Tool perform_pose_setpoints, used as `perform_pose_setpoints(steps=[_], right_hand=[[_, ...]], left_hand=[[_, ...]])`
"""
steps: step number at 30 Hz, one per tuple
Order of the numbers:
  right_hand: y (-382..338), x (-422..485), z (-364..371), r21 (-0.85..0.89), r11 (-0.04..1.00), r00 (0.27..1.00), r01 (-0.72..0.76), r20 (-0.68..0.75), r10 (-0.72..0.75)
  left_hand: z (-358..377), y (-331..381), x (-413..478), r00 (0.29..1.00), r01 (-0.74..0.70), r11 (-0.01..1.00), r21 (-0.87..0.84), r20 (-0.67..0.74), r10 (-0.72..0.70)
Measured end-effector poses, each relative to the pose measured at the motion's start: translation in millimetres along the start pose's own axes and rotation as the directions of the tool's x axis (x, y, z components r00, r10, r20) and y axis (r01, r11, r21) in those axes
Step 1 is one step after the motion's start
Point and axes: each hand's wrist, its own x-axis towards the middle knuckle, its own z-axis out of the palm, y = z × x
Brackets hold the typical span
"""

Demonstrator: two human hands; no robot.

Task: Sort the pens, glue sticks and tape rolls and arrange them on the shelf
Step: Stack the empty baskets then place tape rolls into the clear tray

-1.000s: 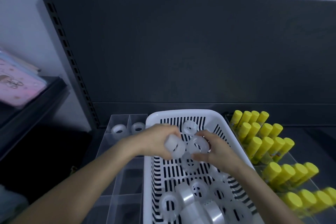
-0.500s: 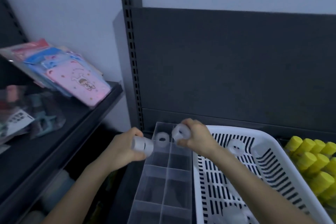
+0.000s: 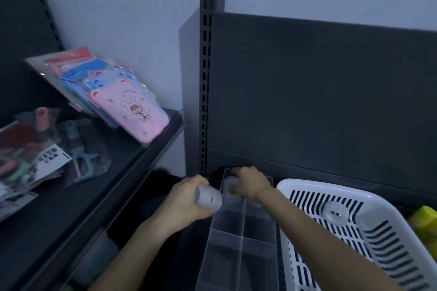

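Your left hand (image 3: 184,203) has its grip curled round a short stack of tape rolls (image 3: 208,197). The stack lies on its side, just outside the left wall of the clear box (image 3: 238,238), towards the far end. Your right hand (image 3: 251,183) sits at 2 o'clock from the left one. Its grip is closed on a single tape roll (image 3: 229,184), which it holds at the far-left compartment of that box. The picture is dim and soft there, so the roll may be touching the compartment floor or hanging just above it; I cannot tell which.

The clear box runs from 12 to 6 o'clock under your forearms and is split by thin walls into two columns of compartments. Touching its right side, at 3 o'clock, is the white basket (image 3: 307,187) with slotted walls. A loose roll (image 3: 335,214) lies flat on the basket floor near the far end. Beyond the basket, at the right edge of view, there are yellow glue sticks (image 3: 424,222).

Behind the box, at 12 o'clock, rises the dark back panel (image 3: 319,101) of the shelf, with a slotted post (image 3: 205,82) on its left edge. At 9 to 10 o'clock a second shelf (image 3: 71,208) carries pink and blue packets (image 3: 130,111) leaning in a row, and some wrapped packs (image 3: 47,156) nearer the left edge.
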Motion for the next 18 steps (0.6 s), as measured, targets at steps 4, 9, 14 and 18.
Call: perform_pose_setpoints(steps=[4, 9, 14, 18], right_hand=[[7.0, -27.9, -21.8, 0.172, 0.978, 0.990, 0.116, -0.105, -0.099], [-0.3, -71.2, -36.6, 0.307, 0.901, 0.947, 0.306, 0.001, -0.322], [11.1, -64.8, -32.1, 0.214, 0.938, 0.962, 0.272, -0.084, -0.259], [34.8, -49.4, -36.5, 0.109, 0.987, 0.987, 0.116, -0.126, -0.102]], left_hand=[[1.1, 7.0, 7.3, 1.000, -0.029, 0.998, -0.049, -0.005, 0.029], [8.6, 24.6, 22.0, 0.997, -0.047, 0.978, -0.201, 0.045, 0.057], [12.8, 30.1, 29.7, 0.996, -0.013, 0.948, -0.318, 0.080, 0.040], [9.9, 16.1, 29.2, 0.995, 0.001, 0.949, -0.315, 0.097, 0.031]])
